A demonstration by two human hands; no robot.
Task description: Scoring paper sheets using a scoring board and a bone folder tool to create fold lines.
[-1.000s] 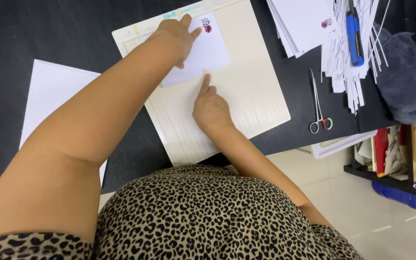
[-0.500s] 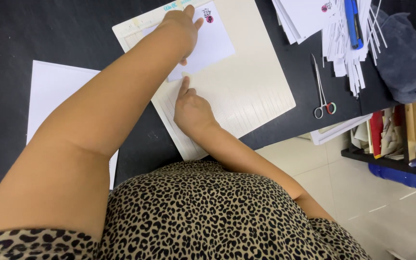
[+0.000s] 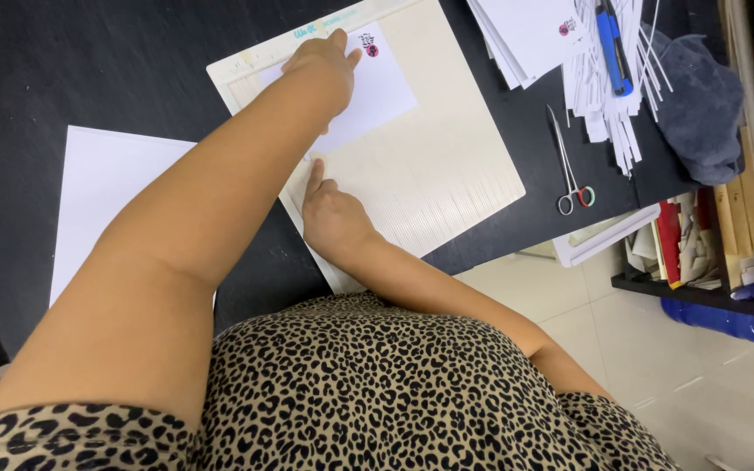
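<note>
Head view, looking down over a black tabletop [image 3: 89,61]. I see a cream, finely grooved scoring board [image 3: 447,166] lying at an angle on it, and a small white paper card with a red-and-black mark at its upper corner [image 3: 377,87] resting on the board's upper left part.

My left hand [image 3: 325,65] lies flat on the left edge of the card, fingers stretched and close together, pressing down rather than gripping anything. My right hand [image 3: 329,214] sits at the near left edge of the board, loosely curled, its forefinger extended and touching the grooved surface just below the card. Whether it pinches a small tool I cannot tell; nothing shows between the fingers.

To the left of the board, partly under my left forearm, lies a large blank white sheet [image 3: 106,192]. To the right, well apart from both hands, a pair of slim steel scissors with ring handles [image 3: 569,170] lies on the black top. Beyond them is a stack of white cards [image 3: 525,30], a heap of narrow white paper strips [image 3: 621,96] with a blue utility knife [image 3: 613,44] on top, and a crumpled grey cloth [image 3: 700,105].

At the right edge a low dark shelf tray [image 3: 700,292] holds upright papers, wooden pieces and a red item, packed side by side; a blue object lies on the floor beneath it.
</note>
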